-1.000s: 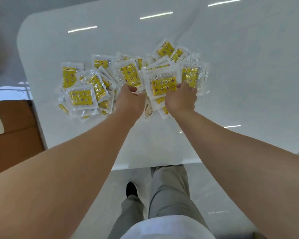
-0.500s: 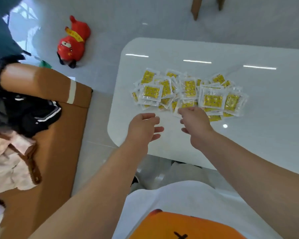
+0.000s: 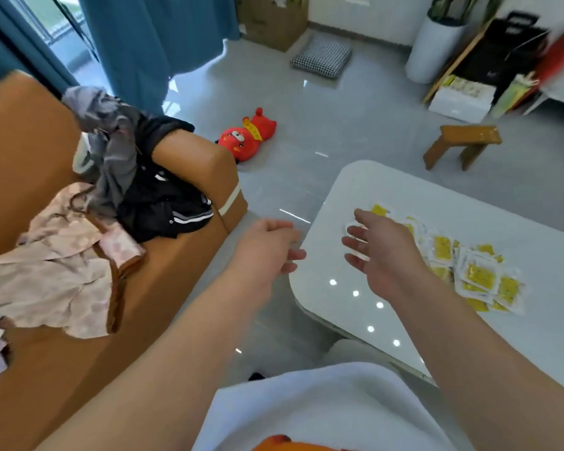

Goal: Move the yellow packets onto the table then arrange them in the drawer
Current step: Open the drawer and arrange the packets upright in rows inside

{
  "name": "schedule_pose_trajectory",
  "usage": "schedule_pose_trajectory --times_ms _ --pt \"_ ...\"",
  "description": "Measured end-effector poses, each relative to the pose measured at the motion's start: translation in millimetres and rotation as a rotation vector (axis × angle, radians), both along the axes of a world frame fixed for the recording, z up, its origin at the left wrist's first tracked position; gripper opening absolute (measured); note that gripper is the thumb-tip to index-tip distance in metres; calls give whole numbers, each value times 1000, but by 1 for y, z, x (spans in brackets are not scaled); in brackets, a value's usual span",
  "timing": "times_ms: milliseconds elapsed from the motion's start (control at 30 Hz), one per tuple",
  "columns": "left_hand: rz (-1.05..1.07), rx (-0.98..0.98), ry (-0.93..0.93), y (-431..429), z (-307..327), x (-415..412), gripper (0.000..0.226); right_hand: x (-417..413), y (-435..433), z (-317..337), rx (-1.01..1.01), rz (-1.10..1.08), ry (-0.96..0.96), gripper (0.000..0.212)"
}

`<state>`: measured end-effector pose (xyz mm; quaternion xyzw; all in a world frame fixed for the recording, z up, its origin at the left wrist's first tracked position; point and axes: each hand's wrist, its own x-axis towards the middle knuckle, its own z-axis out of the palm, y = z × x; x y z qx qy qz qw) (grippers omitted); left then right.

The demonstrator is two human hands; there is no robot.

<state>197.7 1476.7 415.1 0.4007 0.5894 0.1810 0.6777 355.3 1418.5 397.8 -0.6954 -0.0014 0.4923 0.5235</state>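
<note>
lying on a glossy white table (image 3: 401, 193), small yellow packets (image 3: 477, 276) are overhung by the spread, empty right hand (image 3: 383, 255); the relaxed left hand (image 3: 266, 250), beside the table, is empty.

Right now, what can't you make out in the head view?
- Drawer: nowhere in the head view.
- Yellow packets: the right hand covers the pile's left end. Overlap hides the count, and blur hides the print.
- White table: its right side is cut off by the frame edge.
- Red thing at top right: too blurred to name.
</note>
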Motion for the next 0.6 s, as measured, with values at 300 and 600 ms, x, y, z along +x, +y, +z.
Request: schedule_pose_trajectory --times_ms 300,600 --pt "52 -62 -31 70 5 -73 12 -83 61 16 5 59 -59 7" --pt "-123 -26 35 213 -12 -37 19 -65 190 -28 -24 -82 25 17"
